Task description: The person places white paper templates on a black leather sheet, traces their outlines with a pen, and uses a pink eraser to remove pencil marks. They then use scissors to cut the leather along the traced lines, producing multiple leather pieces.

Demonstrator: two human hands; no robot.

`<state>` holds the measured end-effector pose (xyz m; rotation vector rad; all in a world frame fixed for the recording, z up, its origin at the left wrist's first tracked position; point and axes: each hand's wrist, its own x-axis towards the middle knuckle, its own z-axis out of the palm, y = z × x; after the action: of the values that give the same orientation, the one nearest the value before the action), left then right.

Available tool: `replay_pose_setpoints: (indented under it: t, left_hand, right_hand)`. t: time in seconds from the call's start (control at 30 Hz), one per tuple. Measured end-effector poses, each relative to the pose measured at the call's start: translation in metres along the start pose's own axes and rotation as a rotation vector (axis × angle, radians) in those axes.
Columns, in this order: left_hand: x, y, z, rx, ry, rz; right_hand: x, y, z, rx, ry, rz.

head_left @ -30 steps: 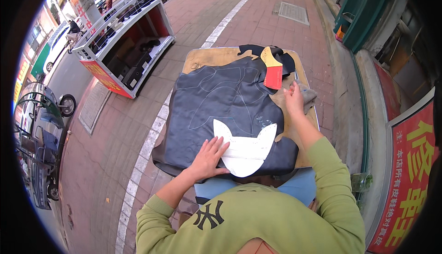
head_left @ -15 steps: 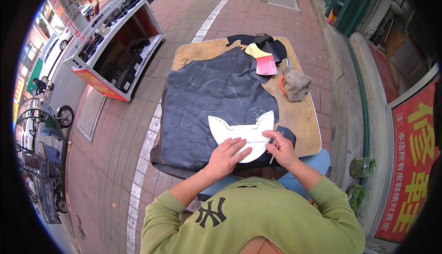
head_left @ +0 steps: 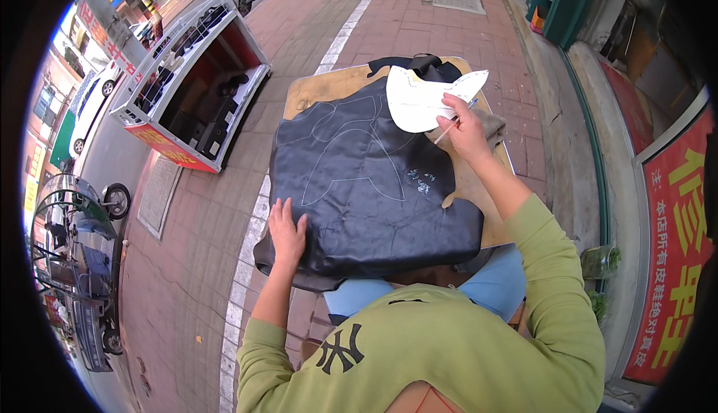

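Here, the right hand point(head_left: 467, 132) is pinching the pattern point(head_left: 417, 100) and a pen point(head_left: 445, 132) at far right, perhaps touching the hide point(head_left: 351, 222), leaving its drawn lines point(head_left: 350, 179) mostly uncovered; the left hand point(head_left: 287, 233) is lying spread at near left, presumably steadying the hide.

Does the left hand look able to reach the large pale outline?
Likely yes: the left hand looks empty at the left edge of the black sheet, and nothing lies between it and the large pale outline.
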<state>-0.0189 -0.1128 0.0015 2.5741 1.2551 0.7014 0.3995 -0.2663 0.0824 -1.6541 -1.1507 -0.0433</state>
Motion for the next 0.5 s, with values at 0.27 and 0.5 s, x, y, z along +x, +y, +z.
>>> replay_pose_setpoints:
  t: [0.27, 0.5]
  left_hand:
    - [0.009, -0.132, 0.009, -0.209, -0.414, -0.694]
    - [0.011, -0.237, 0.079, -0.477, -0.651, -1.019]
  right_hand:
    - [-0.114, -0.001, -0.013, -0.441, -0.296, 0.28]
    - [-0.174, -0.017, -0.022, -0.471, -0.196, 0.326]
